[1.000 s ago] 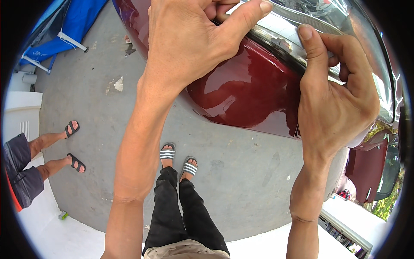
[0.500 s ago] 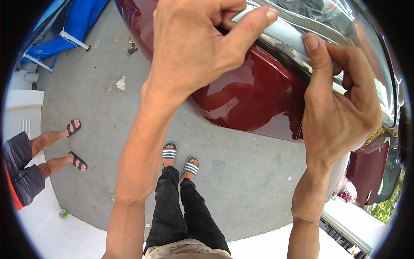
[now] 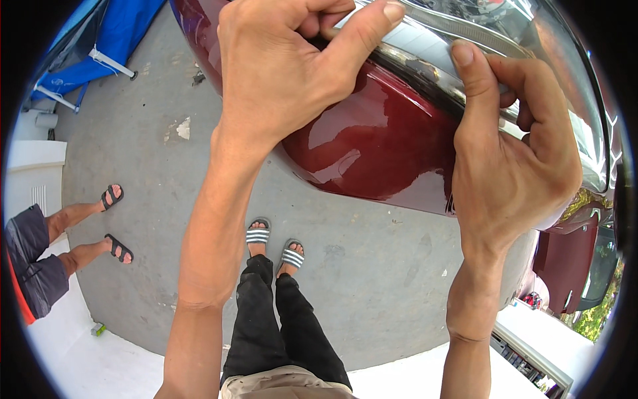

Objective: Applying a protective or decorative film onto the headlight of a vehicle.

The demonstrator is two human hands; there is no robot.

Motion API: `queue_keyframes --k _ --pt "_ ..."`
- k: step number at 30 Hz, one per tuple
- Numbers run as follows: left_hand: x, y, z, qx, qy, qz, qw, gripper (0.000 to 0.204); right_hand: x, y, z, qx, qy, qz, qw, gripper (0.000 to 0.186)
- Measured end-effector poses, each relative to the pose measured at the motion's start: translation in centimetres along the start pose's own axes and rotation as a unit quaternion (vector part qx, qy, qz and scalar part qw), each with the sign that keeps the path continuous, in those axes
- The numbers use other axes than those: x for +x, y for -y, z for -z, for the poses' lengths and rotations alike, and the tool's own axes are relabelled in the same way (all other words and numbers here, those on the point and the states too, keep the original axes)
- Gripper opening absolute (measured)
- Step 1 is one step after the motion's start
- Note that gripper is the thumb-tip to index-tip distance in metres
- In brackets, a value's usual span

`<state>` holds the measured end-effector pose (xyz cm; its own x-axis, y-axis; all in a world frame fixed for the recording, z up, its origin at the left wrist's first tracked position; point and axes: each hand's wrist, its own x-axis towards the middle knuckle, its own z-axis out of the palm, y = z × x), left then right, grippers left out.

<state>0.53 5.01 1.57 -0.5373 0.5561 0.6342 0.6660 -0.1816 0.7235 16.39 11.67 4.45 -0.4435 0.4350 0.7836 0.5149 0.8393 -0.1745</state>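
A shiny pale grey strip (image 3: 425, 52) stretches between my hands, along the seam where a clear car headlight (image 3: 488, 41) meets a dark red glossy bumper (image 3: 379, 143). At its left end, my left hand (image 3: 286, 80) is closed, the thumb laid over the strip and the fingers curled beneath. My right hand (image 3: 518, 143) pinches near the other end with thumb and bent forefinger, close against the headlight. Whether the strip touches the car along its whole length I cannot tell. The fingertips of both hands are partly hidden.
Another person stands at the left in dark shorts (image 3: 40, 259) and black sandals (image 3: 118, 249). Blue fabric (image 3: 126, 33) on a white-legged frame (image 3: 111, 62) is at the upper left. My striped slides (image 3: 291, 257) rest on the grey floor (image 3: 372, 292). A dark red vehicle (image 3: 565, 263) shows at the right.
Both hands have shifted slightly left and up in the picture, and the car has moved the same way. Their grip on the strip looks the same.
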Motion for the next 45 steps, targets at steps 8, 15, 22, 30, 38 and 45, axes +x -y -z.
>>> queue_keyframes --k 8,15,22,30,38,45 --pt "-0.1 0.0 0.1 -0.007 -0.004 0.017 1.000 0.039 0.8 -0.6 0.1 -0.009 0.020 0.057 0.998 0.016" --pt "-0.1 0.2 0.4 0.005 0.003 -0.009 1.000 0.038 0.3 -0.6 -0.7 0.050 -0.064 0.118 0.990 0.014" --pt "-0.2 0.1 -0.1 -0.008 -0.017 -0.003 1.000 0.039 0.5 -0.8 0.2 -0.003 0.016 0.067 0.998 0.015" --pt "-0.4 0.3 0.1 -0.017 -0.018 0.000 1.000 0.038 0.0 0.6 -0.1 0.044 -0.044 0.047 0.997 0.015" --pt "-0.2 0.2 0.2 -0.007 -0.011 -0.005 1.000 0.040 0.6 -0.8 0.3 -0.020 0.013 0.062 0.998 0.015" --pt "-0.3 0.2 0.3 0.011 -0.011 -0.028 0.999 0.040 0.3 -1.4 0.2 -0.012 0.005 0.077 0.997 0.015"
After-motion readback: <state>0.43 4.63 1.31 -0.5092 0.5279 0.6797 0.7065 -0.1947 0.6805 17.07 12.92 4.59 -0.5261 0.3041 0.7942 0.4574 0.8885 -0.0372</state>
